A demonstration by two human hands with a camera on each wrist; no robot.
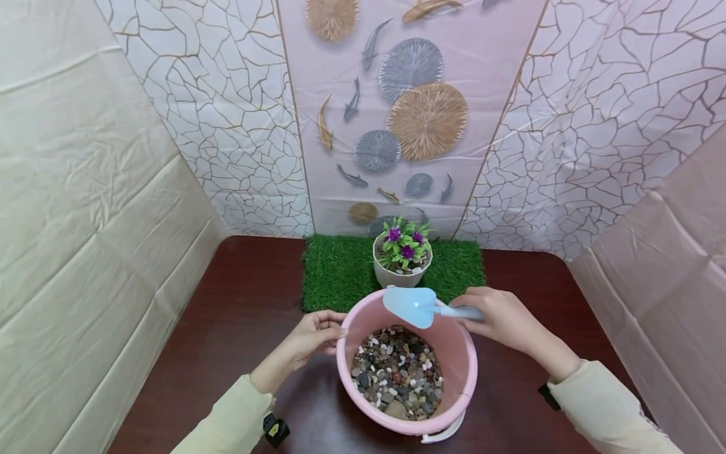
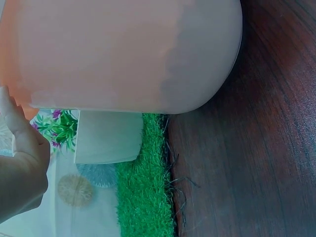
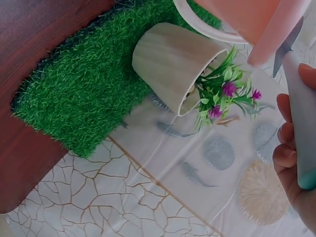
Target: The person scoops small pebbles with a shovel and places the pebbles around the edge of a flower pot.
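Note:
A pink bucket [image 1: 463, 353] stands on the table with a layer of mixed pebbles [image 1: 397, 372] inside. My left hand [image 1: 309, 339] grips its rim at the left side; the left wrist view shows that hand [image 2: 22, 158] beside the bucket's wall [image 2: 113, 54]. In my right hand [image 1: 499, 315] is a light blue garden trowel [image 1: 416, 306], gripped by its handle. The trowel's blade points left above the bucket's far rim, with no pebbles visible on it. Fingers curl round the handle [image 3: 302, 123] in the right wrist view.
Just behind the bucket, a white pot [image 1: 397, 277] with purple flowers [image 1: 407, 252] stands on a green grass mat [image 1: 334, 271]. The dark red-brown table [image 1: 249, 302] is bordered by a patterned backdrop [image 1: 244, 107] and cloth-covered sides. A white bucket handle [image 1: 445, 432] hangs at the near side.

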